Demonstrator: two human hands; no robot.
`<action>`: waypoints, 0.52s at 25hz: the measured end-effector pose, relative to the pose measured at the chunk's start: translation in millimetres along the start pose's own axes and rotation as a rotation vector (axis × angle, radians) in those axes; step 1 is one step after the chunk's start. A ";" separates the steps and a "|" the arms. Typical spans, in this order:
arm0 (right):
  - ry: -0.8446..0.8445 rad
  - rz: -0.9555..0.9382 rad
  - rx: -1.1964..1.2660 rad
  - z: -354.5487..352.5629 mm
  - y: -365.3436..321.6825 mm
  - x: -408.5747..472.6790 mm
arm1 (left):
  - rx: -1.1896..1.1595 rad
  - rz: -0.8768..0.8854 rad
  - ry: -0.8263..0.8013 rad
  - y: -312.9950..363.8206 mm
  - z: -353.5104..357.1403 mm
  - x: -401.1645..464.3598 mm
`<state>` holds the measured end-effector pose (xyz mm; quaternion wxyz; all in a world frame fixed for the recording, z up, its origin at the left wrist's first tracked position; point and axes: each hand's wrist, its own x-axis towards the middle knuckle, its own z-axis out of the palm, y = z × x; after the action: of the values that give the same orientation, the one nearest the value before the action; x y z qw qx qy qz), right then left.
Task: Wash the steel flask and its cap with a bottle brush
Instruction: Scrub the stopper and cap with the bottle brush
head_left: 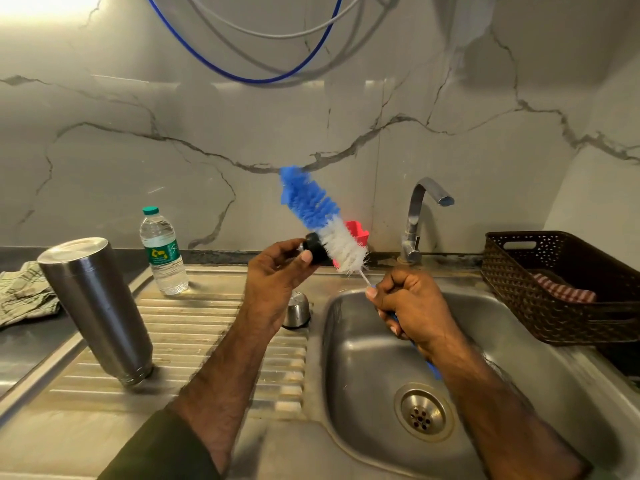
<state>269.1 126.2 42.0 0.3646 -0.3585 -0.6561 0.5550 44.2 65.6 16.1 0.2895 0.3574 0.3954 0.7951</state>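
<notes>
Above the sink (346,344), my left hand (277,271) pinched the black cap (316,251) against the white bristles of the bottle brush (320,216), while my right hand (408,306) gripped its blue handle. Upside down on the draining board (207,327) at my left stood the steel flask (95,306), near a water bottle (162,252).

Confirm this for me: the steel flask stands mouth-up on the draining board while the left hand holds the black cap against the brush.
Not quite. The head view shows the steel flask standing mouth-down on the draining board, its closed base on top. The rest holds: the left hand holds the black cap against the brush, whose handle the right hand grips.
</notes>
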 end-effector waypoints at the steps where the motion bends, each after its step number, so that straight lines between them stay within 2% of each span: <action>1: -0.028 -0.001 -0.021 0.4 1.0 0.0 | -0.052 -0.011 0.070 2.2 -4.5 2.1; 3: -0.046 0.005 -0.043 0.5 3.1 1.9 | -0.088 -0.041 0.087 4.2 -10.9 2.4; 7: 0.041 -0.004 -0.003 -1.4 5.7 4.2 | 0.108 -0.022 -0.165 -3.9 2.5 -6.6; 8: 0.034 -0.008 -0.003 -2.8 5.8 4.3 | 0.104 -0.008 -0.149 -4.6 5.2 -4.9; 11: -0.055 0.027 -0.035 -6.8 7.2 4.7 | -0.038 -0.018 0.055 1.2 -2.3 1.3; 13: -0.039 0.045 -0.036 -4.4 8.1 4.9 | -0.036 -0.029 0.059 1.2 -5.8 0.3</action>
<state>271.2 133.6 34.9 0.3326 -0.3689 -0.6646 0.5582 39.1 62.8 14.8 0.2957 0.3226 0.3945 0.8079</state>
